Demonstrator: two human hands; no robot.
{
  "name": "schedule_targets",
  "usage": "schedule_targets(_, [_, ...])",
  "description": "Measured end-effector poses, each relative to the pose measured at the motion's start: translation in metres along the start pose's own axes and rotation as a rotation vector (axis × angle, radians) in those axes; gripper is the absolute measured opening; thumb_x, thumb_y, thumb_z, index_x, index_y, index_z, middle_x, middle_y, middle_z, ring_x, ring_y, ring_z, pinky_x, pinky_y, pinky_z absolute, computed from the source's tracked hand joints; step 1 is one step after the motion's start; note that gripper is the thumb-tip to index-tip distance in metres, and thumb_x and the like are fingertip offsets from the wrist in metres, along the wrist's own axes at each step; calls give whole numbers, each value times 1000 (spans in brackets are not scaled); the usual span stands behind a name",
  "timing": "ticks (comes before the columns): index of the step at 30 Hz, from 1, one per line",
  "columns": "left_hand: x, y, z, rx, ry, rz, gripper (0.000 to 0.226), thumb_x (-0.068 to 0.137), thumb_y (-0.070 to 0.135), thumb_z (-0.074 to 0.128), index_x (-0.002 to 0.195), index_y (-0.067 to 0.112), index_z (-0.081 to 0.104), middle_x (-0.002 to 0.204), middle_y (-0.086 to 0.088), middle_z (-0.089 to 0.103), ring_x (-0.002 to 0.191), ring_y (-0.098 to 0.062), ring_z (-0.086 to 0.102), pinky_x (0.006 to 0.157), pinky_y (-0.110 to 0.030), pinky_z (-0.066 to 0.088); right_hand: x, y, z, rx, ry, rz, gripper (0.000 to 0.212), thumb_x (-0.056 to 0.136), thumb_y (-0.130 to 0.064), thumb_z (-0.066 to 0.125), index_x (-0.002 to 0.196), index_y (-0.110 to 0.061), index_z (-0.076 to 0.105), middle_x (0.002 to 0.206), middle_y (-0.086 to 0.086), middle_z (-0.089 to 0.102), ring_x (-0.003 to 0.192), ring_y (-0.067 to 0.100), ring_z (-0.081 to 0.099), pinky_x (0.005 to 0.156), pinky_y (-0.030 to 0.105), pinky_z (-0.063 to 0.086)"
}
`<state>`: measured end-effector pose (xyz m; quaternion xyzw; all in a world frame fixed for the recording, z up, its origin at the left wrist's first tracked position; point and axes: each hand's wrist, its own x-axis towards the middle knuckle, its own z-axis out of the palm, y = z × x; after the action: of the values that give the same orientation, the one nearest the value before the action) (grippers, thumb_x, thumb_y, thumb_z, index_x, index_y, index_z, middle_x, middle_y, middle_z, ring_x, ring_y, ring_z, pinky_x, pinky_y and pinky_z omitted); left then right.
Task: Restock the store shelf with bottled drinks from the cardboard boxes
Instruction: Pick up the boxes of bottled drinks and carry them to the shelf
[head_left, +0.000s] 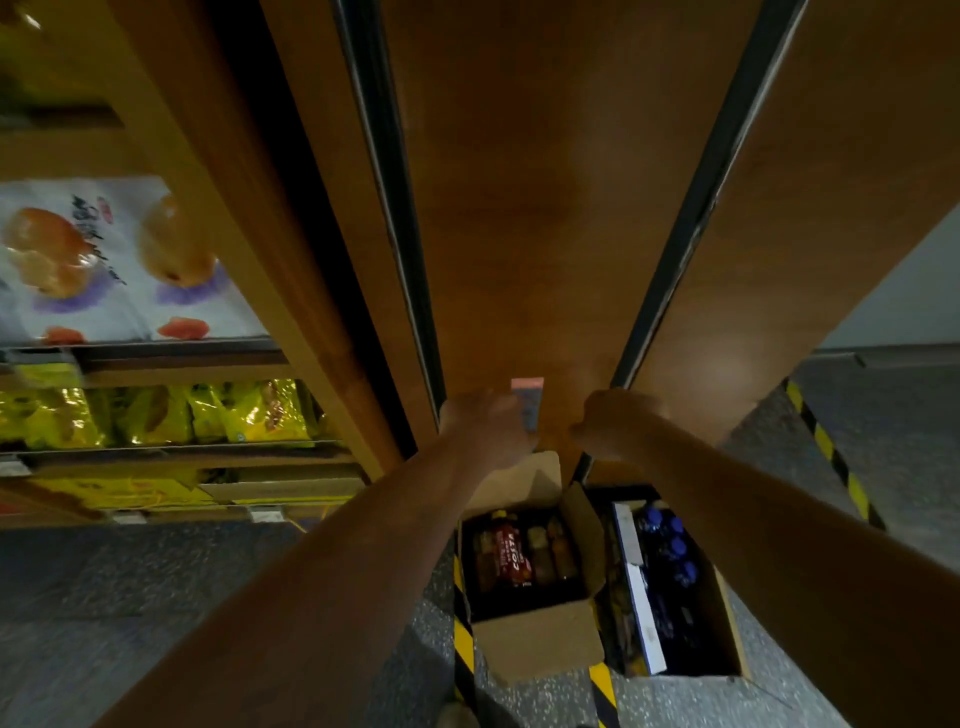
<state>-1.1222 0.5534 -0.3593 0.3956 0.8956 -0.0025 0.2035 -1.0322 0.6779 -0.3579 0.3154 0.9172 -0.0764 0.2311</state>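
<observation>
Store aisle, grey speckled floor (156, 597), with tall wooden panels (519, 208) rising directly ahead.

Grip: both arms reach forward to the lower edge of the middle panel.
- The left hand (488, 428) shows its back, fingers curled away from the camera. A small pink-and-blue oblong (528, 400) sits just past its fingertips. It is too blurred to name, and I cannot tell whether the hand holds it.
- The right hand (615, 423) is bunched like a fist against the dark seam at the panel's right edge. I cannot tell whether it grips that edge or nothing.

Stock: neither hand holds a bottle.
- Directly below the hands, an open cardboard box (535, 644) stands on the floor over a strip of yellow-and-black tape (462, 639).
- Brown Costa bottles (511, 556) are packed from its left wall to its right, crowded towards its far edge.
- A second open box (724, 623) touches its right side and holds dark bottles with blue caps (675, 551) along its right wall.

Handling, as judged: full bottles should be fairly heavy and rigid, with smooth, possibly slippery labels. Packed this tightly, only the necks and caps offer a hold. Lift one by the neck first, then close round the body.

Surroundings: shelves at left carry yellow snack bags (249, 410) and a white fruit-printed pack (104, 260).
</observation>
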Motion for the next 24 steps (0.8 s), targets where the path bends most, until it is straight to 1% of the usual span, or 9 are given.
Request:
schedule_targets(2, [3,-5,23,33,-12,26,32,92,47,45,71,23,48,65,2,46,59,-18,49,54,-27,37,8,2,28,-8,-86,9,37,96,-37,39,121,-14,54,125,11,56,104,27,57,83,35,48])
schedule_targets(4, [12,-11,53,41,-49,3,29,93,48,45,82,21,48,73,1,49,66,-20,50,56,-28,37,18,4,60,-20,-152,10,43,97,-39,37,130,-16,51,131,11,54,106,27,56,85,34,47])
schedule_targets(8, [39,-29,128,46,-120,-28,31,94,48,41,97,18,50,78,0,44,79,-24,50,65,-33,37,49,10,124,-46,-220,8,43,97,-40,37,126,-11,51,116,12,58,102,30,56,78,37,41])
schedule_targets(12, [60,-45,217,21,-184,-150,34,93,49,43,99,18,56,97,-2,57,91,-27,58,66,-31,41,88,13,206,-31,-257,32,50,97,-32,34,140,-7,35,127,17,56,113,36,54,76,39,39])
schedule_targets(14, [68,-53,263,-28,-225,-205,32,92,44,46,108,18,54,98,-3,57,95,-28,59,70,-32,46,107,16,247,-7,-233,43,45,96,-33,35,134,-11,42,125,14,57,112,36,54,74,38,37])
schedule_targets(17, [78,-65,324,-124,-260,-365,51,89,42,52,131,18,38,124,-10,48,110,-32,52,76,-37,45,134,25,295,119,-103,66,41,93,-35,39,131,-20,35,115,12,58,106,38,56,72,42,39])
schedule_targets(20, [93,-74,373,-204,-308,-539,85,88,45,57,149,11,8,151,-18,20,124,-40,44,86,-44,48,165,36,337,132,-108,169,58,90,-33,50,139,-11,27,129,18,46,118,41,48,85,47,43])
schedule_targets(22, [104,-79,398,-298,-302,-625,97,89,43,58,150,7,-8,157,-19,6,129,-41,41,93,-45,45,182,45,362,181,-139,257,69,88,-29,58,141,-4,22,137,20,39,124,42,43,92,48,42])
schedule_targets(24, [115,-83,414,-454,-248,-699,98,89,40,59,150,6,-10,156,-18,17,130,-39,42,97,-46,43,194,50,383,261,-153,317,71,89,-26,57,143,-1,18,140,21,38,123,43,44,94,49,41])
